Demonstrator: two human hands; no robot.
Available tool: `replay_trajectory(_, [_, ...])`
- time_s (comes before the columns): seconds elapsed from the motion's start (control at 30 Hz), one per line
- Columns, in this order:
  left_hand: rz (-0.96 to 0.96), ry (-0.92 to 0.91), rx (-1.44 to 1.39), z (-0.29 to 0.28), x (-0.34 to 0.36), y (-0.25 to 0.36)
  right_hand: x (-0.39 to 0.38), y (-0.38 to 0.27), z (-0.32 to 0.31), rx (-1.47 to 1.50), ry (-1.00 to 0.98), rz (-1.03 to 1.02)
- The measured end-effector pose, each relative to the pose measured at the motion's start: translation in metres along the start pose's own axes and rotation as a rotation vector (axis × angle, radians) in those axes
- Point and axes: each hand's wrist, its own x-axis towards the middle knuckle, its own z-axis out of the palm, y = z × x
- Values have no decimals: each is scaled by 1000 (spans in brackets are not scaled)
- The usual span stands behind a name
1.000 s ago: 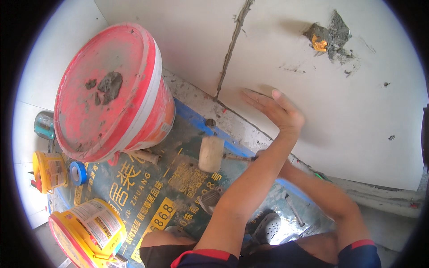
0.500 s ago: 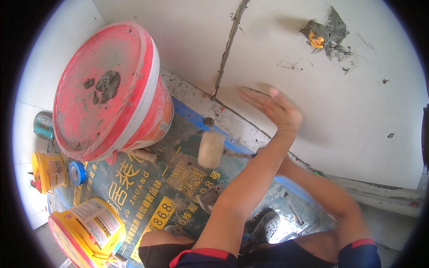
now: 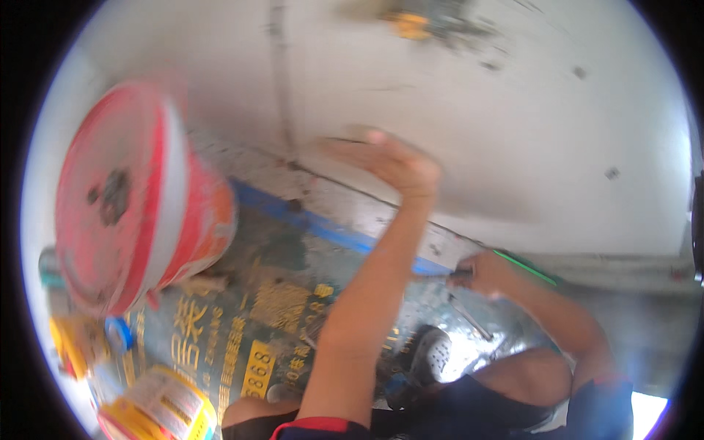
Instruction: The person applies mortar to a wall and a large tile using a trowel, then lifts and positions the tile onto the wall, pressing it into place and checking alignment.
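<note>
Head view, nearest first: a bent knee sits at the lower edge, with a grey clog just beyond it on the green floor sheet. At the lower left stands a yellow bucket. Past the clog lies a thin rod and, just above it, the right hand — its fingers curled round a dark handle, which points left toward the left forearm, where the rest goes out of sight. A blue tape roll and a large red bucket stand farther left, the bucket's lid bearing a grey lump. Beyond, the left hand is blurred, flat with fingers stretched out leftward, its palm toward the white panel — whether it touches, I cannot tell. Highest on the panel, dark mortar clings beside an orange piece.
</note>
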Motion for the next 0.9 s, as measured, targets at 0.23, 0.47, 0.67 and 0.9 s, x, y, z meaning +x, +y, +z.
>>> replay_trajectory(0.23, [16,-92,-131,3,-2,25,-56,48,18,-144,18,-43])
replay_trajectory(0.47, [50,-122,-155,2,-7,27,-78,74,11,-207,-52,-7])
replay_trajectory(0.67, [-171,-39,-47,1,-4,18,-81,97,9,-49,-75,120])
replay_trajectory(0.9, [-282,-88,-237,0,0,29,-71,102,-2,-1,31,114])
